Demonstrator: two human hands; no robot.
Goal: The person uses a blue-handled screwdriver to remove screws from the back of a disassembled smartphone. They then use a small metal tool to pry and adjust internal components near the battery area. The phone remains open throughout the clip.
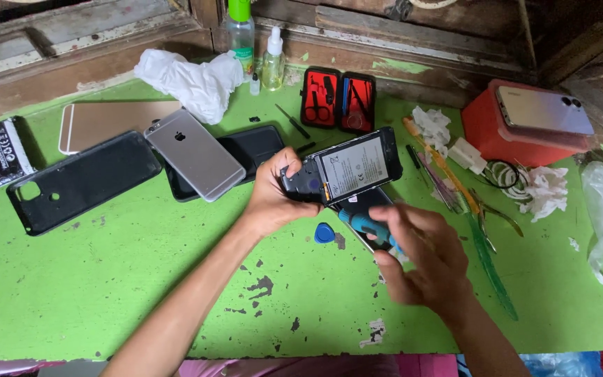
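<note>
Fingers point(284, 167) of left hand point(273, 195) clamp opened phone point(347, 167) — right hand point(420, 255) fingers pinch teal screwdriver point(364, 225).

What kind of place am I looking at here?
Most likely a small phone repair bench. The left hand holds an opened phone with its battery exposed, the right hand holds a blue-handled screwdriver, and loose phone back covers lie nearby.

Bare forearms, sleeveless to the elbows; bare hands point(273, 199), no rings
</note>
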